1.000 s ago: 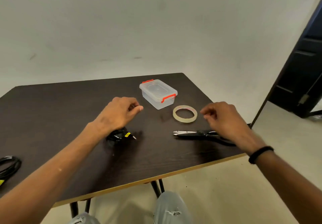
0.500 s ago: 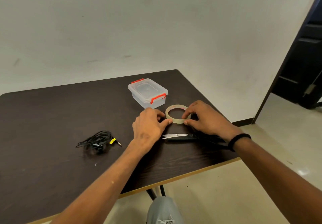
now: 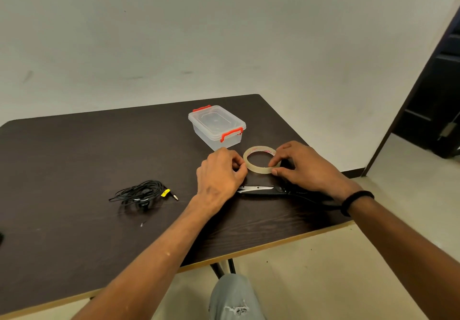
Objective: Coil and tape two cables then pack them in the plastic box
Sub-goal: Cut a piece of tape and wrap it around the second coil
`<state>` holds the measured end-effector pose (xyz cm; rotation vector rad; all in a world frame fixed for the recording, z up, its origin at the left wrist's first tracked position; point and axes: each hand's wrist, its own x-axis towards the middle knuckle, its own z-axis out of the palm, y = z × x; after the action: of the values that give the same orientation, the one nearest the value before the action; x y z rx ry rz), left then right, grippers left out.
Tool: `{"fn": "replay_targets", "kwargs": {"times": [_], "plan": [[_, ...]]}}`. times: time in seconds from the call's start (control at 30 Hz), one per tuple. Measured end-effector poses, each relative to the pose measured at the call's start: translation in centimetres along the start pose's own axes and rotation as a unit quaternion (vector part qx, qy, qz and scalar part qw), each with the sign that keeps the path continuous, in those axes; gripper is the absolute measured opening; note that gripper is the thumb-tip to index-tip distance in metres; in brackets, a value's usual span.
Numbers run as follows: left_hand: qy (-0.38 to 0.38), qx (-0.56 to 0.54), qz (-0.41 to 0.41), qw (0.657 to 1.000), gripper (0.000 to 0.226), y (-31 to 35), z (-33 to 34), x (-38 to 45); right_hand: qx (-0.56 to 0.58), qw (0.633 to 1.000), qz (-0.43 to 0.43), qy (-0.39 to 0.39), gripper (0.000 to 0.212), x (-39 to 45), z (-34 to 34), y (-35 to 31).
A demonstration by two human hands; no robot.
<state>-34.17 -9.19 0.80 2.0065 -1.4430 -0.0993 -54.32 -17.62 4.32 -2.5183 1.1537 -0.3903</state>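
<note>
A clear tape roll (image 3: 258,150) lies flat on the dark table (image 3: 74,160), lifted a little at its right side. My left hand (image 3: 220,174) pinches its left rim with fingertips. My right hand (image 3: 302,165) pinches the right rim between thumb and forefinger. A coiled black cable (image 3: 140,192) with a yellow tag and a jack plug lies to the left, apart from both hands. The clear plastic box (image 3: 216,126) with red clips stands shut behind the tape. A second cable barely shows at the far left table edge (image 3: 1,237).
Black-handled scissors (image 3: 263,190) lie just in front of the tape, partly under my hands and right wrist. The table's front edge runs close below them. A dark doorway (image 3: 433,95) opens at the right. My knee (image 3: 234,297) shows below the table.
My left hand left the coiled cable and moved right to the tape roll. My right hand came down onto the roll's right rim. Both now grip the roll.
</note>
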Motion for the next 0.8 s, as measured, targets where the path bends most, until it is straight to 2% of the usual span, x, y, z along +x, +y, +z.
{"fn": "replay_targets", "kwargs": {"times": [0.2, 0.37, 0.5, 0.67, 0.8], "plan": [[-0.002, 0.012, 0.023, 1.0, 0.012, -0.3, -0.2, -0.2, 0.013, 1.0, -0.022, -0.014, 0.013, 0.1, -0.4, 1.5], [0.023, -0.01, -0.001, 1.0, 0.011, -1.3, -0.5, -0.5, -0.01, 0.998, -0.031, -0.056, 0.017, 0.7, -1.9, 3.1], [0.016, -0.006, 0.021, 1.0, 0.011, -1.5, -0.5, -1.3, -0.011, 0.996, -0.026, -0.086, 0.021, 1.0, -2.8, 3.1], [0.03, -0.016, 0.019, 0.999, 0.011, -1.8, -0.6, -1.8, -0.042, 0.997, -0.018, -0.067, 0.028, 1.7, -3.0, 3.4], [0.03, -0.024, 0.024, 0.999, 0.011, -1.9, -0.8, -2.1, -0.007, 0.999, -0.029, -0.041, 0.041, 0.6, -3.0, 3.3]]}}
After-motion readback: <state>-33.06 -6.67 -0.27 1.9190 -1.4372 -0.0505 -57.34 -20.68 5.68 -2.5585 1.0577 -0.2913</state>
